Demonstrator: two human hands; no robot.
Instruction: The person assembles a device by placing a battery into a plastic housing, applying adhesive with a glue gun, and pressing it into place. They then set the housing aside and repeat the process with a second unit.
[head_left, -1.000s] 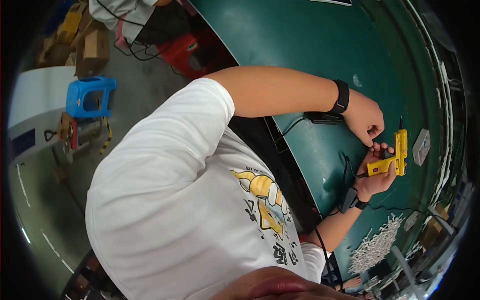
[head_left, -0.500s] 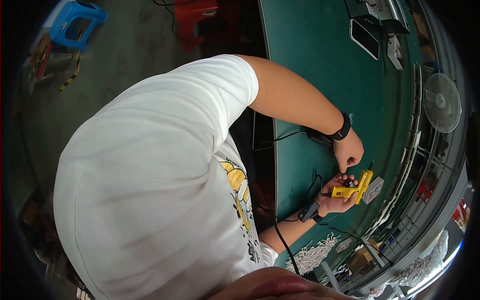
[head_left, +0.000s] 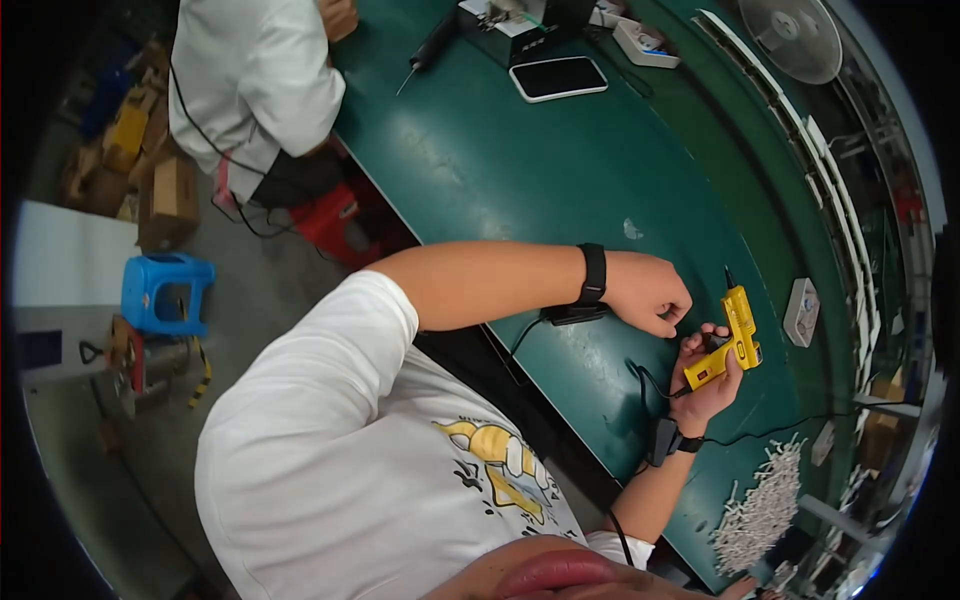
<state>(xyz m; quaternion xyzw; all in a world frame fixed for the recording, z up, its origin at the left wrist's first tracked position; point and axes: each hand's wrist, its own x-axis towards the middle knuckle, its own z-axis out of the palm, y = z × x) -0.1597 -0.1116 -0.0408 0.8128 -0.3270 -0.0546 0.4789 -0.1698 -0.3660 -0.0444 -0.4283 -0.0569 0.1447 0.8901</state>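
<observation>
My right hand (head_left: 708, 392) is wrapped round the handle of a yellow glue gun (head_left: 741, 330), with its dark nozzle pointing toward the top of the view. A black cord leaves the bottom of the handle. Beside the gun, my left hand (head_left: 650, 292) is held with its back up and its fingers curled in. Its fingertips are hidden, so whether it pinches something small cannot be made out. The two hands are apart. Each wrist wears a black strap with a small black box, and both are over the green tabletop (head_left: 490, 170).
A heap of small white pieces (head_left: 762, 508) lies by my right forearm. Beyond the gun lies a white power strip (head_left: 802, 312). Farther along are a phone (head_left: 558, 78), a thin-tipped black tool (head_left: 434, 42) and a co-worker in white (head_left: 255, 75). A blue stool (head_left: 167, 290) stands on the floor.
The view has swung, bringing the co-worker and more of the bench in. My left hand has drawn away from my right hand and the glue gun, which stays in my right hand.
</observation>
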